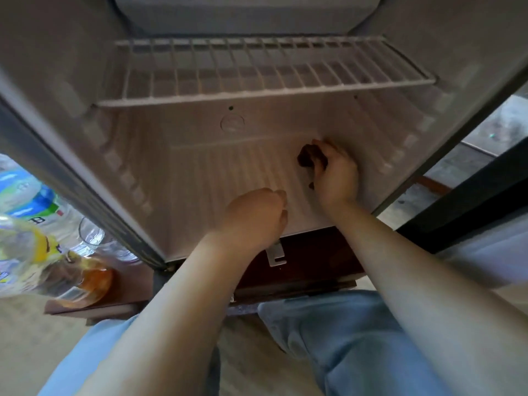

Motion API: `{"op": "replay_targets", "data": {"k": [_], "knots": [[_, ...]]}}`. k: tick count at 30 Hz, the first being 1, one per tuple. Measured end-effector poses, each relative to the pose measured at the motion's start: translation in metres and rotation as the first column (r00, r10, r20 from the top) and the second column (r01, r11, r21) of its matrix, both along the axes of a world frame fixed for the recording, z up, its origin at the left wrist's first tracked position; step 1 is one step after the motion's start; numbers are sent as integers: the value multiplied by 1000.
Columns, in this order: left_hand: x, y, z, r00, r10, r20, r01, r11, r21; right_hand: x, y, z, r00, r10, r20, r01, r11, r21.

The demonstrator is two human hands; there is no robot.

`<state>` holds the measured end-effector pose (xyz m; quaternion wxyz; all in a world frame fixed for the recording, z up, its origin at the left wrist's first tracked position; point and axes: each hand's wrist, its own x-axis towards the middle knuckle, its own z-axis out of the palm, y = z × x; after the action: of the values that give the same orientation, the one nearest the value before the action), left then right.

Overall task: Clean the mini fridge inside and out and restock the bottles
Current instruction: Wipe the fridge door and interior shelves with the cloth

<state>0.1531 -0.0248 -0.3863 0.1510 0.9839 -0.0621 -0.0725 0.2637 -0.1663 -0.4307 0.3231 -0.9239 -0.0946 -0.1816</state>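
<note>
right hand (337,172) clenches rag (310,160) on fridge floor (223,172); left hand (254,218) curled, contents unclear. Risk: left elbow swing topples nearby bottles (25,201).

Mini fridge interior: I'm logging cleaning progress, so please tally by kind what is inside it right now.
Wire shelf: 1
Dark cloth: 1
Hands: 2 (left hand, right hand)
Total: 4

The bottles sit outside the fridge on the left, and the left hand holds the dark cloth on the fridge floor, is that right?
Not quite. The head view shows the right hand, not the left hand, holding the dark cloth on the fridge floor. The rest holds.
</note>
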Motion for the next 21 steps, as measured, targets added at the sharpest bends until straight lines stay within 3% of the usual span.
{"op": "replay_targets", "data": {"k": [2, 8, 15, 21], "knots": [[7, 4, 0, 1000, 12, -14, -11, 1000, 22, 7, 4, -5, 998, -12, -65, 10, 1000, -27], [18, 4, -2, 999, 20, -43, -18, 999, 35, 1, 10, -20, 987, 148, -67, -157, 977, -146], [19, -34, 6, 996, 10, 91, -6, 999, -46, -54, -6, -16, 965, 256, -50, -260, 960, -106], [18, -38, 14, 988, 4, 151, 11, 995, -101, -72, -9, -16, 984, 180, 19, -179, 983, -32]]}}
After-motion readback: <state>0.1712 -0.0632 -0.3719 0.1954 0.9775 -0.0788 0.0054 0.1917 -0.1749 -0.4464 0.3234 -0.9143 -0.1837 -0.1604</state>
